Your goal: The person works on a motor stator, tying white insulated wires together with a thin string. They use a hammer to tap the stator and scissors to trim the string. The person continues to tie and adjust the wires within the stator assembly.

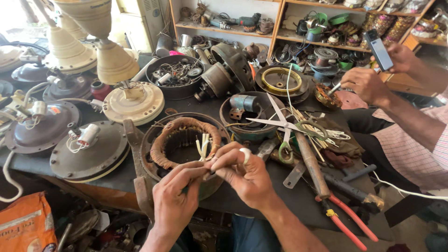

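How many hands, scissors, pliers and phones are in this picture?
Worker's own hands: 2, the left hand and right hand, both at the motor winding.
Co-worker's hands: 2, one hand on a small part, the other hand holding the phone.
Scissors: 1
Red-handled pliers: 1
Phone: 1
Total: 7

Both hands, left hand [175, 198] and right hand [245, 175], pinch white leads [204, 145] rising from a copper-wound stator [184, 140] on the dark tabletop [261, 196]; scissors [285, 126] lie just beside; another person's hand [401, 56] holds a phone [378, 49].
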